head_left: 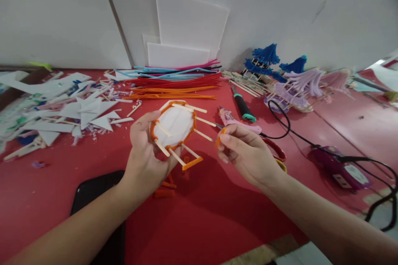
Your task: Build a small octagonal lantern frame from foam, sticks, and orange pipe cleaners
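My left hand (143,153) is closed round a small craft frame (174,126): a white foam disc edged in orange pipe cleaner, with several thin wooden sticks standing out of it. One orange piece joins two stick ends at the frame's lower right. My right hand (245,153) pinches a short orange pipe-cleaner piece (219,137) between thumb and forefinger, just right of the sticks' free ends. Several cut orange pieces (164,190) lie on the red table (202,215) under my left hand.
A glue gun (231,119) and a black-and-teal tool (243,107) lie behind my right hand. Long pipe cleaners (174,87), white foam sheets (186,29) and foam offcuts (77,109) sit at the back and left. Tasselled models (289,78), a purple socket (340,169), a black tray (93,198).
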`<state>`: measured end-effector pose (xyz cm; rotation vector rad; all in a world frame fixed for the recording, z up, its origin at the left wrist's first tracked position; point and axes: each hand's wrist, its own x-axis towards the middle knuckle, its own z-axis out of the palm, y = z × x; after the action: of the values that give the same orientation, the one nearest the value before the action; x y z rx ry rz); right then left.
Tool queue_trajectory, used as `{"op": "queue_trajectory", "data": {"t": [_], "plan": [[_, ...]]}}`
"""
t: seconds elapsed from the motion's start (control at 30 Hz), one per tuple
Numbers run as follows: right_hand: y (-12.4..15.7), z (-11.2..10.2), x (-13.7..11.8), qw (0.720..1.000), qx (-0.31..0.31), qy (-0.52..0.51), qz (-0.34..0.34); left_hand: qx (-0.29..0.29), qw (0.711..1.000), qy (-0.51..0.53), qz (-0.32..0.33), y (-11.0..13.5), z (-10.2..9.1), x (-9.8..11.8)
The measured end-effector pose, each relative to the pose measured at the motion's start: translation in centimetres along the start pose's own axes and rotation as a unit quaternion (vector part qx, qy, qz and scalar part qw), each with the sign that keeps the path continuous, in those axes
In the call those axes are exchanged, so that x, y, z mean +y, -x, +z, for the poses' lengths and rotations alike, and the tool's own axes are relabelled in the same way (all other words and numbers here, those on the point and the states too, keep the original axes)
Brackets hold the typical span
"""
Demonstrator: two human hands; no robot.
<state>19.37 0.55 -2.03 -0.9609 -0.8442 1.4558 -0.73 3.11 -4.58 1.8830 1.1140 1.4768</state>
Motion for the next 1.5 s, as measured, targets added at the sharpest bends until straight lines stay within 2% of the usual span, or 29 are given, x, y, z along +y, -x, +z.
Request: {"op": "queue_trajectory", "data": {"t": [0.23, 0.37, 0.5, 1.23, 1.5], "plan": [[0.2, -0.1, 0.2, 1.000, -0.011, 0.020, -0.007, -0.004, 1.000, -0.005, 0.001, 0.1, 0.0, 0.0], [0.3, -0.5, 0.4, 0.997, 0.004, 0.063, -0.043, -0.017, 1.000, 0.001, -0.015, 0.1, 0.0, -0.2], [0.3, -0.9, 0.6, 0.993, 0.015, 0.098, -0.063, -0.020, 1.000, -0.016, 0.008, 0.1, -0.1, -0.3], [0.3, -1.0, 0.8, 0.989, 0.024, 0.130, -0.062, -0.023, 0.998, -0.056, 0.030, 0.4, -0.2, -0.5], [0.3, -0.9, 0.7, 0.986, 0.027, 0.152, -0.066, -0.017, 0.995, -0.080, 0.065, 0.3, -0.2, -0.5]]}}
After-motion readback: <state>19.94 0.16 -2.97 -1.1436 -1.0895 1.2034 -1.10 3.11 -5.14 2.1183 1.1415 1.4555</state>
